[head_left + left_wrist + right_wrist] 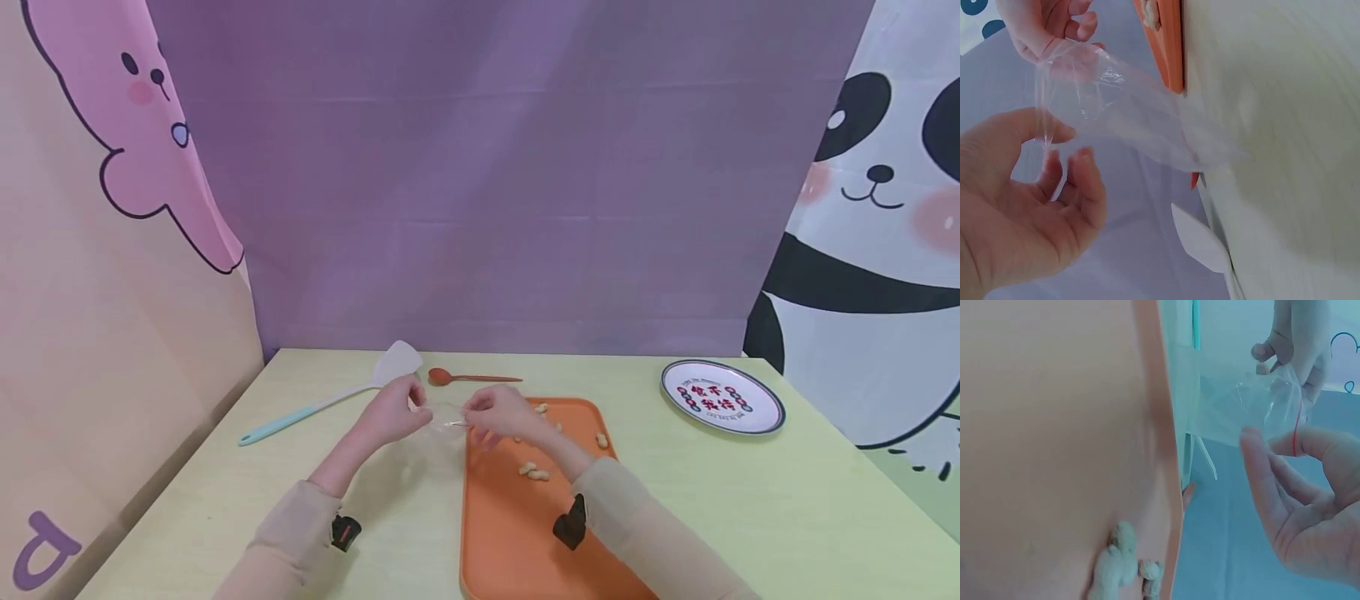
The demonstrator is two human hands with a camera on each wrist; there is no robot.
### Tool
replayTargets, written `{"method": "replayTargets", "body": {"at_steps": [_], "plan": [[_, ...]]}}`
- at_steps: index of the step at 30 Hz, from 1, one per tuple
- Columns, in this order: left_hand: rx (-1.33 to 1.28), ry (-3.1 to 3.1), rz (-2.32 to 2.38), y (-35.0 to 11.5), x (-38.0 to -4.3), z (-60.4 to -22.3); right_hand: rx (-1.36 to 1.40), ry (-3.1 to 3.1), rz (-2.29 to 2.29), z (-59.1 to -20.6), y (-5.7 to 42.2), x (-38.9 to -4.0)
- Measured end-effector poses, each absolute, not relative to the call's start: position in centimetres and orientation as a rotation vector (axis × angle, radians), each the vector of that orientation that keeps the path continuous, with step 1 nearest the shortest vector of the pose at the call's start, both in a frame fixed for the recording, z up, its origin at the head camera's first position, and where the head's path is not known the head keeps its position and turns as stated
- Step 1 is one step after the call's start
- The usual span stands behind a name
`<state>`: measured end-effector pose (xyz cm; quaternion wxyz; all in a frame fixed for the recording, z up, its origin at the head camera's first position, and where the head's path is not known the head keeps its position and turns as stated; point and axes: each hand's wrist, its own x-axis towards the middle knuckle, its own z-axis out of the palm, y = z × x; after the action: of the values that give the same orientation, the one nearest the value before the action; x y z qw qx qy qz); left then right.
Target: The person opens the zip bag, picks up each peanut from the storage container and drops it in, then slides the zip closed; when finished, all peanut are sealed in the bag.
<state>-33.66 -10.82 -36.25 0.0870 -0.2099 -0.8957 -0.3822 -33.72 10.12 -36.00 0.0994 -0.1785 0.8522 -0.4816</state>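
Note:
A clear plastic zip bag (1141, 119) with a red line along its mouth hangs between my two hands above the table. My left hand (396, 410) pinches one side of the mouth between thumb and fingers. On the opposite side, my right hand (504, 410) pinches the rim, with the red line (1298, 428) running by its thumb. The mouth is spread apart, and no contents show inside the see-through film. Below my right hand lies an orange tray (495, 517) with several peanuts (537, 475) in it, some partly hidden by that arm.
A white spatula (397, 362) with a light blue handle lies at the left. Behind my hands is an orange-red spoon (441, 377). A white plate (765, 412) with red lettering sits at the right. A purple cloth (495, 208) hangs along the table's back edge.

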Motion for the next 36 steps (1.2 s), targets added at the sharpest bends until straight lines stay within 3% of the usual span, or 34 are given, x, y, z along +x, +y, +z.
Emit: {"method": "replayTargets", "body": {"at_steps": [6, 11, 36], "plan": [[-1.022, -2.545, -1.264, -11.6, -34.0, -37.0, -0.534, 2.608, -1.377, -35.6, 10.5, -33.7], [-1.169, -2.496, -1.252, -12.2, -34.2, -38.0, -0.520, 2.568, -1.451, -35.9, 10.3, -33.9], [-1.018, -2.633, -1.155, -11.8, -33.9, -39.9, -0.584, 2.443, -1.529, -35.7, 9.4, -32.8]]}}
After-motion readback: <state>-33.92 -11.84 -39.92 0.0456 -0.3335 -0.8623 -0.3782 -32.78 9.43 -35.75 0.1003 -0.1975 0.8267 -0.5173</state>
